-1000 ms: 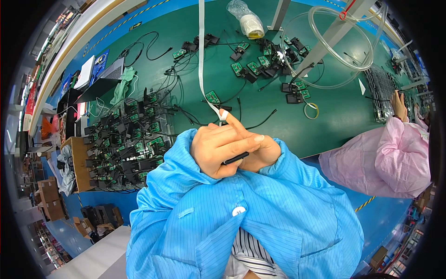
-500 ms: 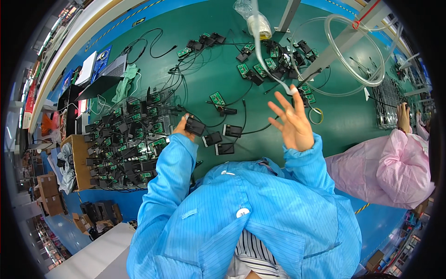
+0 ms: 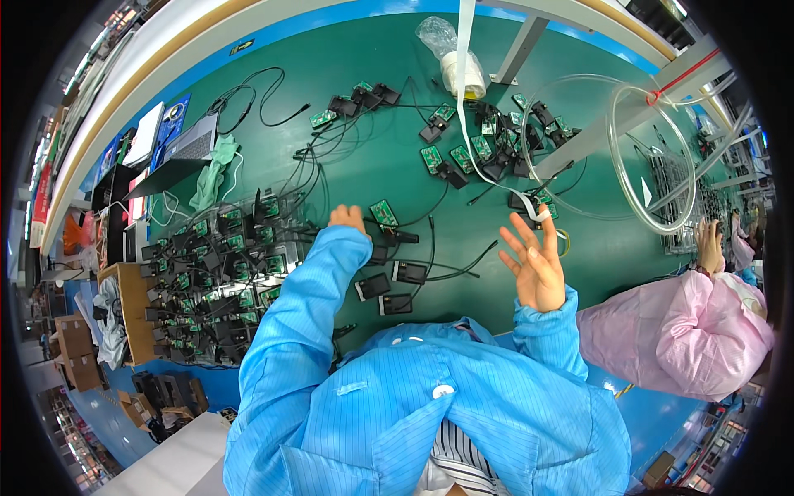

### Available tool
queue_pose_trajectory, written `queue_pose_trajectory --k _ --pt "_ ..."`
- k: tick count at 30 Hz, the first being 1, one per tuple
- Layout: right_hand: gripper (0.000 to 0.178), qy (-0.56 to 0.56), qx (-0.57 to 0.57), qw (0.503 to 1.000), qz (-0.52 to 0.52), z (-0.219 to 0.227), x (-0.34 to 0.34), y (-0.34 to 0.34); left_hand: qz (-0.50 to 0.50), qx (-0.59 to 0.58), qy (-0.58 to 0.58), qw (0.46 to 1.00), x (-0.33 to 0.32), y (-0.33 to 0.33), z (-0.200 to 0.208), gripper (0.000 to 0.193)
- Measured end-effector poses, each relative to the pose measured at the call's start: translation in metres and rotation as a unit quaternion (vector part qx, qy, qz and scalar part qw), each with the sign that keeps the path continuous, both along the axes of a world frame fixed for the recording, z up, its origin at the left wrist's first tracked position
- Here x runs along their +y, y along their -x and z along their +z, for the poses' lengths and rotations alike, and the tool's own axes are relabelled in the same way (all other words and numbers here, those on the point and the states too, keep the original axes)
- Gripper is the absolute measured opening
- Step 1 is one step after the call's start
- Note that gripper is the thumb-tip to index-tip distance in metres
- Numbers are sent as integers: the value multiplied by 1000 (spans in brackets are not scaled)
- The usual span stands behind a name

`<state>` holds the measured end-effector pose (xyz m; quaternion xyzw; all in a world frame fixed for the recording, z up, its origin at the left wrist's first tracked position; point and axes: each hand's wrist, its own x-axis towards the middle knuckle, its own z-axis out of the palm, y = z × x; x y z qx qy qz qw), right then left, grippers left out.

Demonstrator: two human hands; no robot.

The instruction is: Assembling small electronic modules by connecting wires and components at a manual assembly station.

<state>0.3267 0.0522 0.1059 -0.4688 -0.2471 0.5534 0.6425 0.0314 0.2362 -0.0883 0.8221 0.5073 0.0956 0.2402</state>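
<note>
My left hand (image 3: pixel 347 217) is low over the bench, back up, its fingers bent together and their tips hidden. Beside it lies a green circuit board (image 3: pixel 384 213) wired to a black part. Black box-shaped modules with cables lie near my left sleeve: one (image 3: pixel 378 255) partly behind the sleeve, another (image 3: pixel 409 271) to its right, and two (image 3: pixel 372 287) (image 3: pixel 395 304) closer to me. My right hand (image 3: pixel 539 269) is raised, palm showing and fingers spread. A long white strip (image 3: pixel 467 124) hangs from above and ends at its index fingertip.
Rows of boards and modules (image 3: pixel 215 281) crowd the left. More board clusters (image 3: pixel 488 145) lie at the back beside a white roll (image 3: pixel 463 76). Clear hose loops (image 3: pixel 653 161) hang by a post at right. A person in a pink sleeve (image 3: pixel 662 331) works on the right.
My left hand has let go of a black module, now lying by my sleeve, and moved toward the green circuit board. My right hand stays raised with the strip at its fingertip. The view has shifted.
</note>
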Motion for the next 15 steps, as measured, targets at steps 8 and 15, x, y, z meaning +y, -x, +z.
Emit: queue_pose_trajectory --k 8,15 --pt "80 -11 12 1000 -7 -8 12 -9 -182 -97 -109 972 25 -26 -34 37" --pt "81 -15 -2 999 34 -11 13 -5 22 -660 409 630 36 7 39 38"
